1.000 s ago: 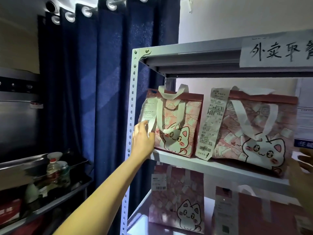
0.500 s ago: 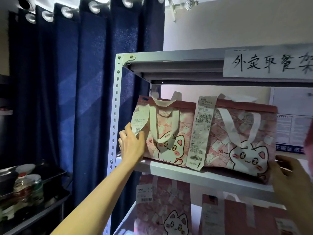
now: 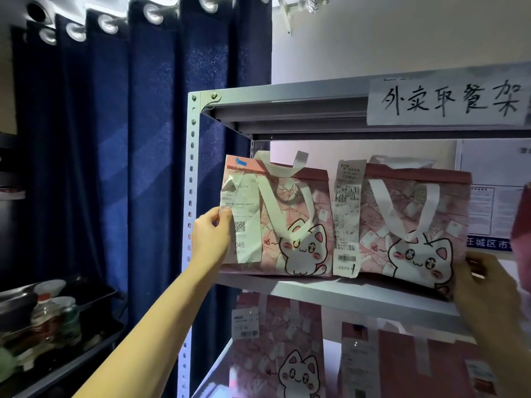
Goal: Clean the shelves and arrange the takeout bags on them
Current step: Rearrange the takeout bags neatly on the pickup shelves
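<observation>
Your left hand (image 3: 211, 239) is at the left edge of the left takeout bag (image 3: 290, 225), thumb & fingers pinching the bag's side together w/ the receipt (image 3: 242, 222) taped on its front. That bag stands upright on the upper shelf (image 3: 339, 291) of the metal rack, right by the perforated post (image 3: 189, 196). Next to it, touching or nearly so, stands the right takeout bag (image 3: 413, 225), also upright, w/ a long receipt (image 3: 346, 216) hanging down its left front. Your right hand (image 3: 485, 294) is at that bag's lower right corner, fingers curled against the bag's edge; can't tell if they actually pinch it. Both bags are pink w/ a white cat print. Below, on the lower shelf, two more pink bags (image 3: 275, 349) stand. A handwritten paper sign (image 3: 448, 100) is stuck on the top rail. Dark blue curtain (image 3: 115, 168) hangs left of the rack.
</observation>
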A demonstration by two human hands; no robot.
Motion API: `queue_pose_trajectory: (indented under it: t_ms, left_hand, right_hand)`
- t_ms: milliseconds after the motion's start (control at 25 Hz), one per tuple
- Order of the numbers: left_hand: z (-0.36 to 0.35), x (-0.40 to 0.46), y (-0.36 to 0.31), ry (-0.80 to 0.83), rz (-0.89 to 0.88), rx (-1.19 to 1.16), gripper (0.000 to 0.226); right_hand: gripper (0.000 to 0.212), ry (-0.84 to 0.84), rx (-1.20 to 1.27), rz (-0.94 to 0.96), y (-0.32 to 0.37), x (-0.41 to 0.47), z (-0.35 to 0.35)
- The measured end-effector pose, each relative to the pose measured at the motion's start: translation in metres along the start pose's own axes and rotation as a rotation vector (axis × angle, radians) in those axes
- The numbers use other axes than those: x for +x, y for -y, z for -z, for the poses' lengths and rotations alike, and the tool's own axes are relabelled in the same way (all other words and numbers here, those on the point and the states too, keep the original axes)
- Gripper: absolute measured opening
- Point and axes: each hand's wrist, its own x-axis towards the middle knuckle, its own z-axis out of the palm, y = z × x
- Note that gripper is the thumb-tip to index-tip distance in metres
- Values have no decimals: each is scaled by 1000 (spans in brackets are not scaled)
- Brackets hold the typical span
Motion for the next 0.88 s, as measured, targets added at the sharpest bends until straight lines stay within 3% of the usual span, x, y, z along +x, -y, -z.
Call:
queue_pose_trajectory:
  t_ms: [160, 360, 520, 880]
  left_hand:
    - [20, -10, -5, 8, -42, -59, 40]
    - [65, -30, -9, 15, 46, -190, 27]
    - [97, -42, -8, 12, 102, -276, 22]
    - [159, -59, -11, -30, 169, -264, 22]
  right_hand:
    - [12, 19, 14, 4, 9, -4, -8]
    - [19, 116, 34, 4, 17, 0, -25]
    - [11, 223, 128, -2, 35, -8, -60]
    - [15, 415, 207, -19, 72, -38, -143]
